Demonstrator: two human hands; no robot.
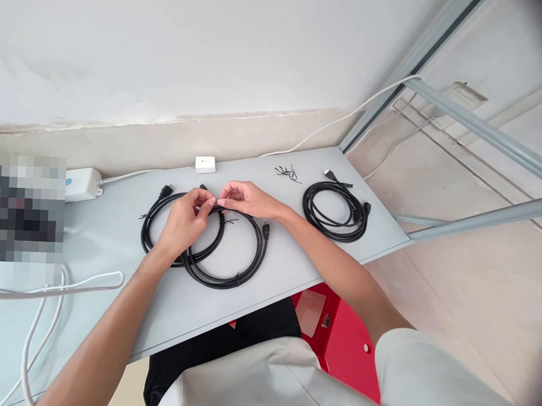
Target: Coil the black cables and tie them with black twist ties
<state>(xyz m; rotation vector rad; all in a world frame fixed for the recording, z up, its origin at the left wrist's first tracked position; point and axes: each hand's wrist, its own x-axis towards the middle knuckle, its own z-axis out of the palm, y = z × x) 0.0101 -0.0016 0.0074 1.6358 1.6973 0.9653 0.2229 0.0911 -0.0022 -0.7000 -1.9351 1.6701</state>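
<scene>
Two coiled black cables with moulded plugs overlap on the grey table. My left hand (193, 214) and my right hand (244, 199) meet at the top of the front coil (211, 282), fingertips almost touching. Both are closed in a pinch on a small dark strand that looks like a twist tie, largely hidden by the fingers. Another twist tie (237, 278) is wound round the bottom of this coil. Partly beneath lies the rear coil (146, 236), with tie ends sticking out at its sides. A third coiled cable (313, 220) rests at the right.
Loose black twist ties (289, 172) lie in a small heap near the wall. A white box (205, 164) and a white power strip (82, 184) stand at the back. White cords (63, 289) loop at the left. Metal frame bars (486, 215) border the table's right side; a red stool (345, 344) is below.
</scene>
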